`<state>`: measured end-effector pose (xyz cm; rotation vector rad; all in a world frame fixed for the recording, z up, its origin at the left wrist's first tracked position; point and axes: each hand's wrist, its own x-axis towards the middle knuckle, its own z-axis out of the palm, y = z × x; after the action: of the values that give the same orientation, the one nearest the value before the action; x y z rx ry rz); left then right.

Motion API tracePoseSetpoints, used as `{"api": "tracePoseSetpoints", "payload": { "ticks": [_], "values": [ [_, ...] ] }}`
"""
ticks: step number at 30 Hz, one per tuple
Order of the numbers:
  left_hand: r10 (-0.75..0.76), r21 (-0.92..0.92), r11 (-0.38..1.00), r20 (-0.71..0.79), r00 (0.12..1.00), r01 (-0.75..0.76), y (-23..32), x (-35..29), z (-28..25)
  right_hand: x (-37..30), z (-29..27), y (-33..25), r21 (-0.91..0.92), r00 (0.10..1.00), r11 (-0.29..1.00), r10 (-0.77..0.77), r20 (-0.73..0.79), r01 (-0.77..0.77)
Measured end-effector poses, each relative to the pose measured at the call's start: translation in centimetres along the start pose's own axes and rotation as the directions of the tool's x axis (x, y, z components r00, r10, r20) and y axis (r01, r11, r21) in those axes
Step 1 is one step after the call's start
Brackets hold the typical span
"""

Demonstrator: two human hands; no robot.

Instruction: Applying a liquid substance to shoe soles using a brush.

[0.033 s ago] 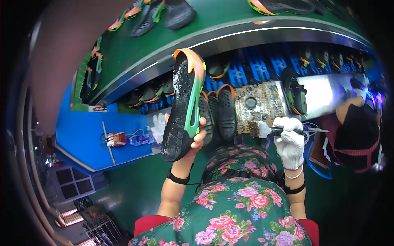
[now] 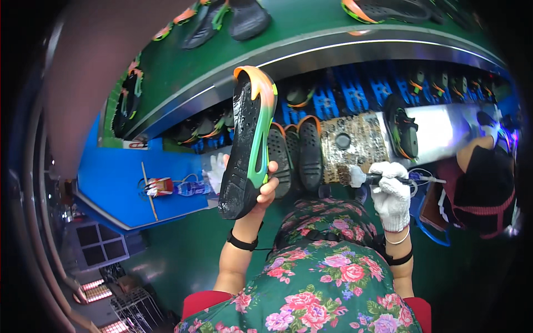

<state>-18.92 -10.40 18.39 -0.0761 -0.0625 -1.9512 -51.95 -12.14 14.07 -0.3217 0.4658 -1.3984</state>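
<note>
My bare left hand is closed around the lower part of a shoe sole, held up toe end away from me. Its black face has shiny, wet-looking patches and small holes; the rim fades from orange to green. My right hand, in a white knitted glove, grips a brush by its dark handle. The brush's brownish bristles point left, apart from the sole, over the front edge of a stained, patchy board with a dark round lid-like piece on it. Several black soles with orange rims stand just left of the board.
Ahead runs a green belt with a metal edge, carrying several soles. Blue racks sit beneath it. A dark shoe part lies right of the board. At left, a blue table bears a bottle. Another person sits at right.
The soles on the green belt and the bench things appear slightly farther right in the picture. Both hands keep their hold, almost unmoved.
</note>
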Motion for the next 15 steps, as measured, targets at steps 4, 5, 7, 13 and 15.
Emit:
{"api": "tracePoseSetpoints", "payload": {
  "ticks": [4,5,7,13,15],
  "values": [
    [-0.004,-0.068,0.998,0.132,0.991,0.013,1.4,-1.0,1.4,0.1,-1.5,2.4,-0.112,0.978,0.981,0.140,-0.155,-0.158],
    [0.007,-0.094,0.995,0.175,0.985,0.010,1.6,-1.1,1.7,0.1,-1.6,3.0,-0.126,0.971,0.976,0.151,-0.185,-0.175],
    [0.040,-0.070,0.997,0.211,0.977,-0.026,1.8,-1.3,1.9,0.5,-2.0,3.2,-0.169,0.971,0.966,0.169,-0.170,-0.198],
    [-0.013,0.306,0.950,0.231,0.973,-0.060,6.2,-1.8,5.2,1.4,-1.1,3.0,-0.199,0.978,0.962,0.163,-0.134,-0.187],
    [0.008,0.374,0.921,0.256,0.967,-0.106,9.8,-0.9,7.0,1.5,-0.4,3.4,-0.193,0.972,0.963,0.157,-0.176,-0.190]
  ]
}}
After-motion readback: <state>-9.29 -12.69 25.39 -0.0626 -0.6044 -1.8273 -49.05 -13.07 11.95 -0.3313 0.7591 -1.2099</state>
